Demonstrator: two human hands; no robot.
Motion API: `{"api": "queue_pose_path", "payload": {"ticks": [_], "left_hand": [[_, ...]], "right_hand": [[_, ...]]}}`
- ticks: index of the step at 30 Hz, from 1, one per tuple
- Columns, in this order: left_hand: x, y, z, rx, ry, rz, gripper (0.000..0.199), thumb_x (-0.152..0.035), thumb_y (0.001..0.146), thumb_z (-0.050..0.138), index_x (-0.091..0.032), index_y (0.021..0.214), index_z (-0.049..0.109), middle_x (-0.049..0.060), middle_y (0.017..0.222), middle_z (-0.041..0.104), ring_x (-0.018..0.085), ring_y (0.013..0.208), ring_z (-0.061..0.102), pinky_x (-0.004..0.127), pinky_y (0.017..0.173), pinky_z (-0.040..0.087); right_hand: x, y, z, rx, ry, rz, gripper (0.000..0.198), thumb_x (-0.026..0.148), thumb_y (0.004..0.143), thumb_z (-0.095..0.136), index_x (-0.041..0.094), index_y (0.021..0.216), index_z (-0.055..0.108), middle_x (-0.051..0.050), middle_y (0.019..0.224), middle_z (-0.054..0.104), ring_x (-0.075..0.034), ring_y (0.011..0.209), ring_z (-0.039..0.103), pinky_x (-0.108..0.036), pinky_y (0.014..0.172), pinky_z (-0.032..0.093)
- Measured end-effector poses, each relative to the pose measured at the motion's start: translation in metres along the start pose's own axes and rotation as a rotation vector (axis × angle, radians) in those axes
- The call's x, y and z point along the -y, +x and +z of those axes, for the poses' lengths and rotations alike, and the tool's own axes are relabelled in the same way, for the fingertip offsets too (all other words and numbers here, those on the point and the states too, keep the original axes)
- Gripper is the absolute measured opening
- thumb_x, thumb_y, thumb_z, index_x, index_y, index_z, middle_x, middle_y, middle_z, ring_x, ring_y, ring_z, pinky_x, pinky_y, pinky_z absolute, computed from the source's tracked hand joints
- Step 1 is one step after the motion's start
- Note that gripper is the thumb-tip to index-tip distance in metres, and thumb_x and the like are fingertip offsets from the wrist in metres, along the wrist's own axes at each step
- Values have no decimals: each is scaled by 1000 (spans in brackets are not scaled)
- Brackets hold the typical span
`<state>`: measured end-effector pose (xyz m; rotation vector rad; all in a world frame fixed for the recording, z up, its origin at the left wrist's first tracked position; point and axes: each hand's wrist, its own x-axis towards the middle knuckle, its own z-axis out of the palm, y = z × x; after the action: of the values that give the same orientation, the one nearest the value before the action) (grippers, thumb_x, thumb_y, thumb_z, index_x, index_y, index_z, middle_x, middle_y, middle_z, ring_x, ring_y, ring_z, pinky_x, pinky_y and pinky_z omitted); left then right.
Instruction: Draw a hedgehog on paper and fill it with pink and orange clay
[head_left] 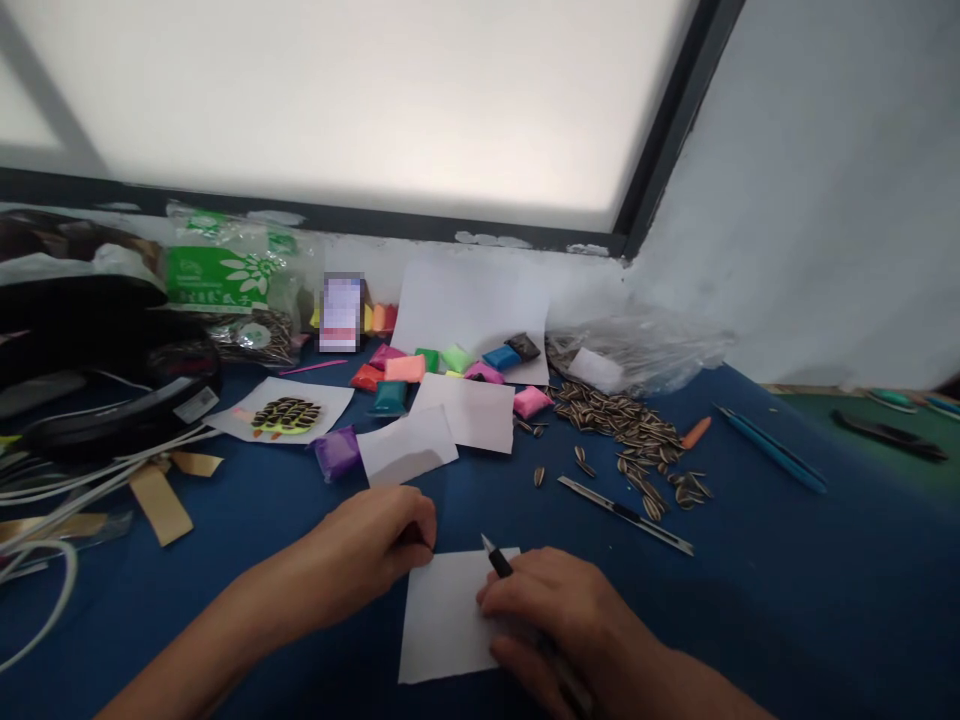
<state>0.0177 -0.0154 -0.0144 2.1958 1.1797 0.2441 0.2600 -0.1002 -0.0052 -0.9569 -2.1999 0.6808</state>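
A small sheet of white paper (446,620) lies on the blue table near its front. My right hand (559,605) is over the sheet's right side, closed round a pen (499,562) whose pointed end sticks out away from me. The rest of the pen runs back under my palm, partly hidden. At the sheet's far left corner is my left hand (379,535), fingers curled in and thumb at the paper's edge. What those fingers hold, if anything, is hidden. Another white paper piece (409,447) lies just beyond my left hand, beside a purple packet (337,453).
A utility knife (626,515), loose sunflower seeds (615,420) and blue tweezers (772,450) lie to the right. Several coloured clay packets (405,368) are at the back. On the left are a seed-covered card (281,410), a seed bag (232,285) and white cables (67,490). A phone (340,312) stands upright.
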Motion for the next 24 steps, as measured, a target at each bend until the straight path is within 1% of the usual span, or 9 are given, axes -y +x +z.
{"api": "queue_pose_path", "payload": {"ticks": [3, 6, 9, 11, 13, 18, 19, 21, 24], "left_hand": [[-1, 4, 0, -90, 15, -1, 17, -26, 84, 47, -22, 74, 60, 3, 75, 63, 21, 71, 57, 31, 63, 40], [0, 7, -2, -206, -5, -35, 30, -29, 91, 37, -20, 98, 65, 5, 85, 68, 21, 67, 58, 32, 63, 43], [0, 8, -6, -339, -57, -49, 40, -31, 91, 35, -20, 118, 62, 5, 86, 69, 19, 62, 58, 31, 62, 46], [-1, 7, -9, -404, -109, -53, 38, -32, 88, 39, -20, 115, 63, 3, 80, 68, 18, 62, 59, 31, 62, 47], [-1, 6, -11, -431, -159, -64, 35, -35, 85, 42, -21, 108, 66, 2, 77, 69, 18, 60, 60, 31, 60, 48], [-4, 4, -19, -487, -263, -127, 28, -43, 75, 58, -24, 89, 71, 2, 73, 72, 21, 63, 64, 33, 62, 51], [-5, 3, -22, -515, -252, -136, 27, -44, 73, 59, -24, 87, 72, 2, 72, 72, 22, 64, 65, 33, 62, 50], [-9, 0, -29, -575, -170, -148, 27, -45, 72, 59, -24, 84, 71, 2, 69, 70, 22, 63, 63, 33, 60, 47], [-12, -4, -36, -600, 1, -178, 30, -45, 77, 49, -24, 82, 69, -1, 55, 61, 19, 51, 56, 30, 53, 40]], "right_hand": [[6, 0, -2, 117, -120, 66, 17, 15, 95, 54, 18, 101, 70, -10, 93, 72, -22, 86, 68, -32, 79, 53], [11, 2, -6, 144, -162, 97, 15, 15, 96, 58, 20, 102, 70, -9, 95, 73, -22, 88, 69, -30, 81, 53], [10, 2, -7, 150, -180, 84, 14, 17, 97, 59, 20, 103, 71, -8, 96, 73, -22, 89, 70, -30, 83, 53], [9, 2, -6, 173, -173, 70, 13, 17, 96, 59, 20, 102, 71, -8, 94, 73, -21, 86, 70, -28, 80, 53], [10, 1, -6, 138, -181, 83, 15, 15, 96, 59, 19, 106, 70, -9, 99, 74, -21, 90, 70, -30, 85, 53], [6, 0, -4, 87, -151, 53, 17, 14, 98, 55, 20, 104, 70, -7, 95, 74, -21, 88, 70, -29, 81, 53], [3, 0, -3, 76, -144, 37, 18, 14, 98, 54, 20, 105, 69, -7, 94, 73, -21, 87, 70, -29, 80, 53], [-3, 2, 0, 2, -98, -98, 18, 14, 97, 51, 18, 102, 69, -7, 86, 73, -20, 77, 69, -28, 71, 52], [-9, 5, 2, -71, -56, -137, 20, 9, 97, 49, 16, 102, 67, -6, 82, 71, -16, 69, 66, -26, 65, 50]]}}
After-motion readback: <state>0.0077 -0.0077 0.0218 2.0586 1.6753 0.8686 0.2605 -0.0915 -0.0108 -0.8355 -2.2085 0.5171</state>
